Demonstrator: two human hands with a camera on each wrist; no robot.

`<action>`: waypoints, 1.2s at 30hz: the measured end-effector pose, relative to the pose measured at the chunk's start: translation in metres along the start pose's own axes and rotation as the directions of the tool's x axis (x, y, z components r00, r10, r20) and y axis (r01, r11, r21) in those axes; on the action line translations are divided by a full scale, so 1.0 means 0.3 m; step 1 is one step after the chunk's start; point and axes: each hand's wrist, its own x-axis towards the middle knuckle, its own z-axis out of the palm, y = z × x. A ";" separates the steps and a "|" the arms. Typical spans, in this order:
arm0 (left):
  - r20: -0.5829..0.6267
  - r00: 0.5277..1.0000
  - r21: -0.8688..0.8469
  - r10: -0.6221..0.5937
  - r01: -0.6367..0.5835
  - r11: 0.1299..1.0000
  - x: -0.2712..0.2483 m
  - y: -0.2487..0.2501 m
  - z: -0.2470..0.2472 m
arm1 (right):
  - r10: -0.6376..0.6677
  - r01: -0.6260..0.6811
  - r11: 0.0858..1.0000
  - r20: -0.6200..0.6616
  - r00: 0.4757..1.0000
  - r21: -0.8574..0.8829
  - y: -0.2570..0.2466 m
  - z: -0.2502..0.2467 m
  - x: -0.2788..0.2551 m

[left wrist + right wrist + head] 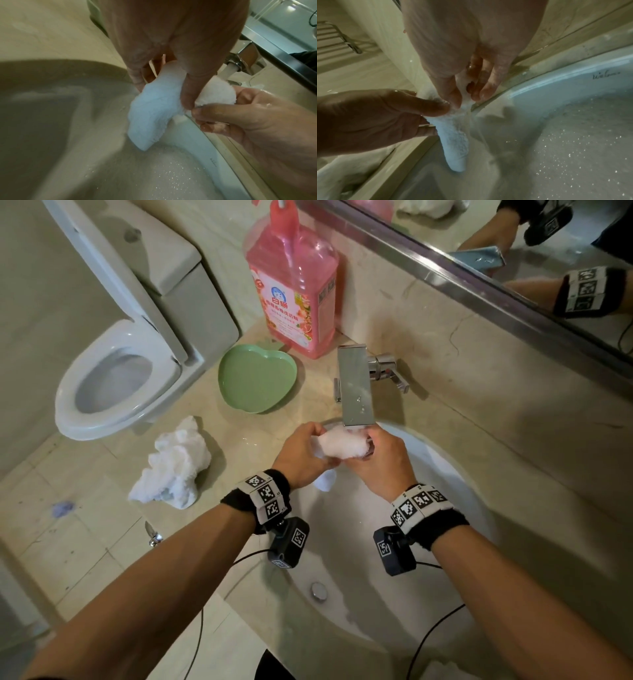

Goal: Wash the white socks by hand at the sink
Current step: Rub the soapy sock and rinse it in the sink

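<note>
Sink (pixel 455 474): hands partly hide white sock (pixel 342 443).

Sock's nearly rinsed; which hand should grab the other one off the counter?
Left, probably. The left hand is on the side of the crumpled white sock; the right hand can hold the wet sock.

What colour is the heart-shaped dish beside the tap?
The heart-shaped dish is light green; the head view shows it best.
</note>
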 end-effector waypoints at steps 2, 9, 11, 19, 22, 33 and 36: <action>-0.044 0.999 0.082 0.031 -0.028 0.996 -0.004 0.007 -0.002 | -0.021 0.021 0.999 -0.001 1.000 -0.039 0.005 -0.004 0.005; 0.147 0.989 0.027 0.031 -0.036 0.999 0.001 0.039 -0.029 | -0.061 0.073 0.992 0.119 0.991 -0.102 0.055 -0.047 0.015; 0.209 0.977 -0.121 0.035 -0.010 0.993 0.003 0.047 -0.023 | 0.073 -0.081 0.996 0.200 0.977 0.034 0.069 -0.059 0.023; 0.225 0.972 -0.307 -0.067 0.136 0.942 0.035 0.041 0.009 | 0.276 -0.405 0.852 0.374 0.886 0.331 0.161 -0.064 0.015; 0.190 0.980 -0.105 -0.055 0.076 0.992 0.043 0.040 0.005 | 0.276 -0.385 0.859 0.328 0.904 0.337 0.173 -0.071 0.009; 0.393 0.918 -0.346 -0.048 0.196 0.917 0.045 0.035 -0.086 | 0.131 -0.185 0.940 0.196 0.972 0.286 0.145 -0.120 0.057; 0.566 0.821 -0.302 -0.075 0.291 0.908 0.049 0.065 -0.097 | 0.050 -0.094 0.958 0.165 0.985 0.272 0.137 -0.126 0.064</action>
